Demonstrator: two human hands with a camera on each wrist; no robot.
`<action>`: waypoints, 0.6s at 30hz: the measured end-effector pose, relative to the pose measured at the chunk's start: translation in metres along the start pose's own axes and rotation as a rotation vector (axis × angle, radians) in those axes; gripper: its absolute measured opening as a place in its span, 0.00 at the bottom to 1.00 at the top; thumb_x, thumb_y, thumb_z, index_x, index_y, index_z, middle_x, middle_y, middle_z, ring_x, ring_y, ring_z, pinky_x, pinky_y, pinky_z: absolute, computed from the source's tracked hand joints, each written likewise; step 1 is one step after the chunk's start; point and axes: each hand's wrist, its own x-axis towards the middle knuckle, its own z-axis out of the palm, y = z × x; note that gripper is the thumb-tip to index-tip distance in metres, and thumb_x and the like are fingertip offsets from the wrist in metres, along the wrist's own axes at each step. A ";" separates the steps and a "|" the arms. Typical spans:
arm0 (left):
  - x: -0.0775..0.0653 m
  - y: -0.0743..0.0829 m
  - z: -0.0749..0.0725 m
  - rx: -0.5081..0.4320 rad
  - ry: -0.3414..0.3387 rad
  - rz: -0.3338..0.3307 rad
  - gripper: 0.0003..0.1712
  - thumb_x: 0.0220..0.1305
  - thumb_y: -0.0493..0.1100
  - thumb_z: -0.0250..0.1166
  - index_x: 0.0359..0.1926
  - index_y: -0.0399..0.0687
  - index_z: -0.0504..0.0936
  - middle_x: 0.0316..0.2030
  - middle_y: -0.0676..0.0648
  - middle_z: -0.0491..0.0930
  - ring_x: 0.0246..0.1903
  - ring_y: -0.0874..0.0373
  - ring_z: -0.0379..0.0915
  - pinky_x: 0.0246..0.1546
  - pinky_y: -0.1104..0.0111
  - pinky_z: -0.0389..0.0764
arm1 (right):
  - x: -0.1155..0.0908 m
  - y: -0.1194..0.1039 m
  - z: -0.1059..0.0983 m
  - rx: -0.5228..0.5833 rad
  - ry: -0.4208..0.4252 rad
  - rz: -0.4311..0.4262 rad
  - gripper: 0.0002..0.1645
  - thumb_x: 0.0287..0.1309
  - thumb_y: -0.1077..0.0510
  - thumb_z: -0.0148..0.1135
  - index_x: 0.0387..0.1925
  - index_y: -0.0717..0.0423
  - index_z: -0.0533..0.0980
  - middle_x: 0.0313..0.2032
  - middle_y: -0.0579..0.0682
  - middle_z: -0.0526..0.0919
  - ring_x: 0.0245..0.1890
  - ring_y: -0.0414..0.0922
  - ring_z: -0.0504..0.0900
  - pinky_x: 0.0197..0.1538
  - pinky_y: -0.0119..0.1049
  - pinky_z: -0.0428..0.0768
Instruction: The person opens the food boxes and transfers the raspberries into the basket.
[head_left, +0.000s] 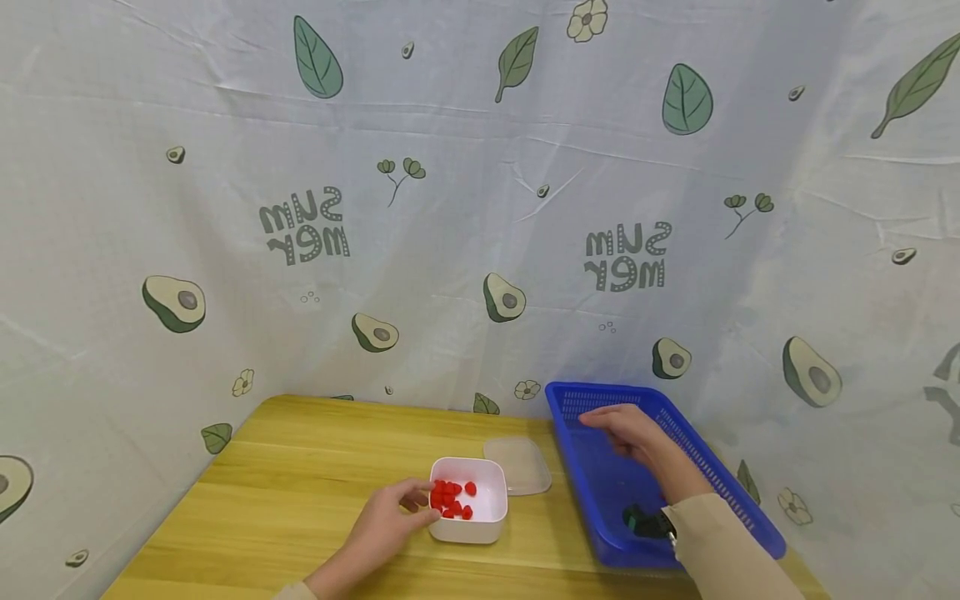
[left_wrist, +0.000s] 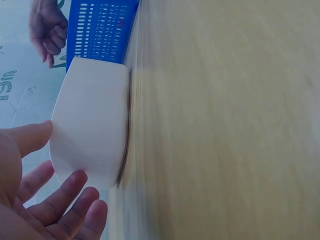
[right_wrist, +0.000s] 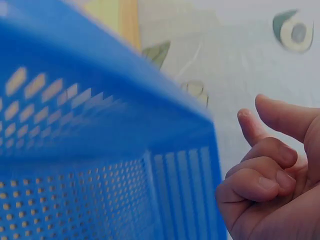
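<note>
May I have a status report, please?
Left hand touching white square plastic box holding small red pieces. Right hand above blue rectangular plastic basket, nothing visibly held. In between: translucent square lid.

The word "summer" (head_left: pixel 306 243), mirrored and split over two lines, can be read twice in full on the hanging cloth (head_left: pixel 450 258).

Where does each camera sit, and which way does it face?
Head: on the person's head, facing forward and down over the table; left grip, right grip and sleeves show.
Left wrist: on that wrist, facing the box; both grips show.
Right wrist: on that wrist, facing the basket and cloth; right grip shows.
Head and left wrist share box, basket and both grips.
</note>
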 end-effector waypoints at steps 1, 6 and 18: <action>0.000 0.000 0.000 0.000 0.000 -0.002 0.22 0.59 0.50 0.74 0.52 0.49 0.85 0.38 0.54 0.84 0.40 0.57 0.76 0.39 0.66 0.77 | -0.001 -0.003 0.003 0.010 -0.006 -0.007 0.26 0.66 0.55 0.63 0.57 0.72 0.77 0.15 0.41 0.58 0.15 0.38 0.54 0.22 0.32 0.58; 0.000 0.001 0.000 0.004 0.003 -0.004 0.21 0.59 0.50 0.74 0.52 0.49 0.85 0.38 0.54 0.83 0.40 0.57 0.76 0.38 0.66 0.77 | -0.007 -0.016 0.016 0.058 -0.057 -0.050 0.27 0.67 0.55 0.63 0.59 0.71 0.76 0.15 0.40 0.58 0.15 0.37 0.54 0.21 0.31 0.57; 0.000 0.003 -0.001 0.013 -0.001 -0.004 0.22 0.59 0.51 0.74 0.52 0.49 0.85 0.38 0.54 0.83 0.40 0.57 0.76 0.38 0.66 0.77 | -0.019 -0.034 0.056 0.138 -0.144 -0.072 0.21 0.68 0.57 0.61 0.55 0.69 0.79 0.15 0.42 0.56 0.15 0.38 0.51 0.20 0.30 0.55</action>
